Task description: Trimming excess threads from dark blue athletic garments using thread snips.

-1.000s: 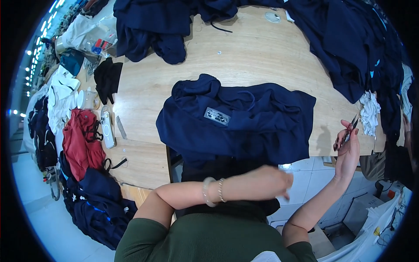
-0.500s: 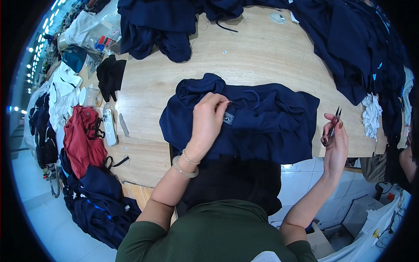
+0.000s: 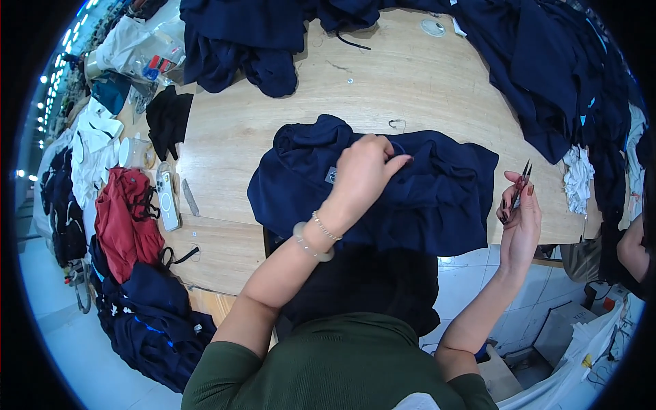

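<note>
The navy garment (image 3: 437,205) lies on the table (image 3: 396,75). The left hand (image 3: 362,174) is over its middle, fingers bent; whether they pinch anything I cannot tell. At the garment's three o'clock, the right hand's (image 3: 522,222) fingers grip snips (image 3: 526,173), tips toward twelve.

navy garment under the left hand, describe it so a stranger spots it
Find the pale wooden table. At its near edge, the navy garment lies under the left hand. Unlike navy clothes farther back, it shows a small grey patch.
</note>
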`<act>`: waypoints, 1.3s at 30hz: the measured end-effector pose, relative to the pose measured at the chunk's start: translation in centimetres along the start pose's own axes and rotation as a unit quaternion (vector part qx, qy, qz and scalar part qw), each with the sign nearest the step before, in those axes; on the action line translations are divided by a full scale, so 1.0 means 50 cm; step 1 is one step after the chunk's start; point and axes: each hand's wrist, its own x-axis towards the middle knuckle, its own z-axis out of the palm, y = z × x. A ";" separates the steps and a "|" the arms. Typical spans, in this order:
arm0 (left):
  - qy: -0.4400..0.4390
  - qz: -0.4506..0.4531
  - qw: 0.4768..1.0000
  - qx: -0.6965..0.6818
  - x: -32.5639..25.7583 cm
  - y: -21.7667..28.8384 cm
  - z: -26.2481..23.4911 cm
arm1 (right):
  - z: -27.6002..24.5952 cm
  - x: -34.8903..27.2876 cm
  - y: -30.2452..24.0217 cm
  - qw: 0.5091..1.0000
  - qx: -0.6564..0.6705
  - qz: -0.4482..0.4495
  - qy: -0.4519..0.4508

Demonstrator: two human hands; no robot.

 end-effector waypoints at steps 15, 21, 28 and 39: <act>0.350 0.093 0.932 -0.011 0.150 -0.069 -0.044 | -0.016 0.003 0.008 1.000 0.006 0.000 0.020; -0.089 0.019 0.975 0.201 0.117 -0.046 0.001 | -0.022 0.005 0.006 1.000 0.004 0.001 0.030; -0.117 -0.032 0.993 0.005 0.179 -0.106 0.014 | -0.032 0.001 0.003 0.999 0.016 -0.003 0.034; 0.421 0.017 0.898 0.129 0.205 -0.269 -0.216 | -0.053 0.028 0.023 0.993 0.067 -0.004 0.099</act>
